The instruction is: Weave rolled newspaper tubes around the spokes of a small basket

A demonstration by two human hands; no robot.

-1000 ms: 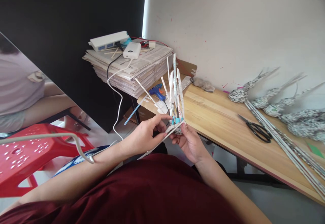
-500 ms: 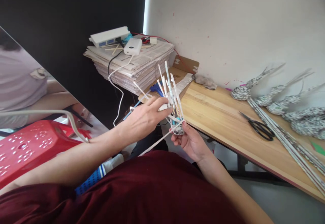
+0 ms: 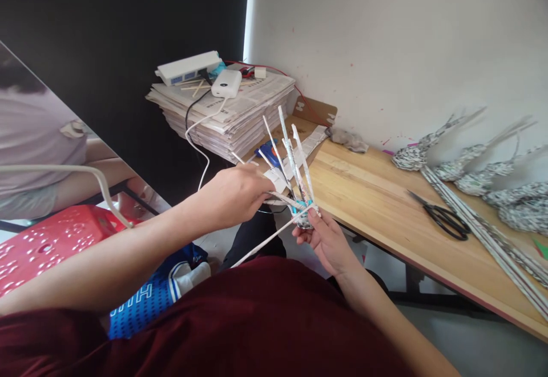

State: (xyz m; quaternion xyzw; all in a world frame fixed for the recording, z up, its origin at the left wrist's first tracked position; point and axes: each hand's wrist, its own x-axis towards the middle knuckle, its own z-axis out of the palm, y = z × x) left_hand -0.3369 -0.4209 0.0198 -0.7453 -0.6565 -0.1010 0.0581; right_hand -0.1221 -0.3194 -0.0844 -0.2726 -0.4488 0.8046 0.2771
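Woven piece (image 3: 304, 222) mottled dark-and-white with turquoise; paper strips (image 3: 274, 235) mostly white.

A craft corner in workshop style, set against a paint-flecked wall (image 3: 363, 40).
Black-handled scissors (image 3: 445, 220), long rolled-paper rods (image 3: 483, 246) and several woven pieces (image 3: 411, 157) with loose ends lie on the wooden worktop (image 3: 363, 189); near it rises a thick stack of newspapers (image 3: 222, 129) topped by a white power strip (image 3: 188, 68). A part-woven piece (image 3: 304, 223) bristling with rods sits in a person's fingers (image 3: 319, 223), and a red plastic stool (image 3: 55, 246) stands at left.
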